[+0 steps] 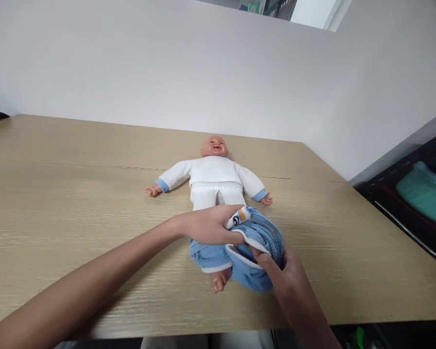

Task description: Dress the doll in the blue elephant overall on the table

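A baby doll (216, 169) in a white long-sleeved top with blue cuffs lies on its back, head away from me and arms spread. Blue fleecy pants (212, 257) with white trim are bunched around its lower legs. One bare foot pokes out of a leg opening; the other foot is hidden in the cloth. My left hand (214, 225) grips the upper edge of the pants, near a white patch with a printed figure. From the right, my right hand (279, 269) holds the bunched leg, its thumb at the white-trimmed opening and its other fingers behind the fabric.
The doll lies on a light wooden table (76, 208) with a pale wall (167, 68) behind it. Beyond the right edge stands a black open case or bin (392, 194) holding a green packet (425, 191). The table's front edge is close to my body.
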### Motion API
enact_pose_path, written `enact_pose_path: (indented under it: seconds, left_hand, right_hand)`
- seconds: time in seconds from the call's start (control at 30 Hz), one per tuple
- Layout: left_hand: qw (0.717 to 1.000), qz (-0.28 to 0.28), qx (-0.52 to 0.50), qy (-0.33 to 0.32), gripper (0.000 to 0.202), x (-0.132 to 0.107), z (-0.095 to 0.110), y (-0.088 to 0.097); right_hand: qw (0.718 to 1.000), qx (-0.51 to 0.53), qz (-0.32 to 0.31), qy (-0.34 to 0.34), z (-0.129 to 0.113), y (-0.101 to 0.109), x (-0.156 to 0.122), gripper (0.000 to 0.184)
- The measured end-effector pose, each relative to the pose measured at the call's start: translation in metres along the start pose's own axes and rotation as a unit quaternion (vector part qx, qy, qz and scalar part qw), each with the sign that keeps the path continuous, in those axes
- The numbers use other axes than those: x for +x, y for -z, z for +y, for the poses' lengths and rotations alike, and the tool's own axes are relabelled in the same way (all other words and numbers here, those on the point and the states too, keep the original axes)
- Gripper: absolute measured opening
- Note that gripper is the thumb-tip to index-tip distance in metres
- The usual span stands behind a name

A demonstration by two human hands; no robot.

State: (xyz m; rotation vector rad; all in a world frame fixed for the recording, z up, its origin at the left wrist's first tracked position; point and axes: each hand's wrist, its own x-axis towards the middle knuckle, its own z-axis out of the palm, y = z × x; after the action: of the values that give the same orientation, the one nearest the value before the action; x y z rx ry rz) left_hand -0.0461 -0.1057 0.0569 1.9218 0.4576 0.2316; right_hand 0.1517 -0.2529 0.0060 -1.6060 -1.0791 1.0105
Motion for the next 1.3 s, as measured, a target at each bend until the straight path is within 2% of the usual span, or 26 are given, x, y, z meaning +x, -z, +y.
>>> enact_pose_path:
  seconds: [0.2,0.37,0.53,0.7,0.8,0.9,1.03,1.17,1.3]
  left_hand:
    - [0.988,-0.013,0.134,0.077,0.043,-0.001,0.003,-0.005]
    - [0.976,0.0,0.199,0.088,0.045,-0.004,0.007,-0.01]
    - [0.963,0.015,0.242,0.12,0.047,-0.008,0.013,-0.015]
    - [0.947,0.015,0.289,0.138,0.062,-0.009,0.011,-0.021]
    - [0.948,0.0,0.288,0.135,0.064,-0.01,0.008,-0.022]
    - [0.954,-0.018,0.269,0.131,0.065,-0.01,0.009,-0.02]
    - [0.971,-0.022,0.201,0.126,0.061,-0.011,0.014,-0.012]
    - [0.986,-0.006,0.13,0.107,0.06,-0.012,0.017,-0.005]
    - [0.991,-0.014,0.081,0.108,0.064,-0.015,0.015,-0.002]
  right_hand:
    - [0.995,-0.095,0.011,0.023,0.021,0.015,0.003,0.053]
    - [0.988,-0.153,0.024,0.017,0.022,0.003,-0.022,0.051]
    - [0.972,-0.186,0.108,0.091,0.03,-0.011,-0.04,0.047]
    - [0.957,-0.211,0.116,0.163,0.036,-0.008,-0.037,0.023]
    - [0.971,-0.162,0.111,0.134,0.037,-0.01,-0.04,0.03]
    - [0.994,-0.064,0.072,0.05,0.042,-0.017,-0.045,0.04]
    - [0.996,0.063,0.058,-0.02,0.048,-0.022,-0.048,0.044]
    - [0.991,0.12,0.05,-0.039,0.051,-0.024,-0.042,0.043]
    - [0.986,0.157,0.051,-0.032,0.051,-0.026,-0.032,0.045]
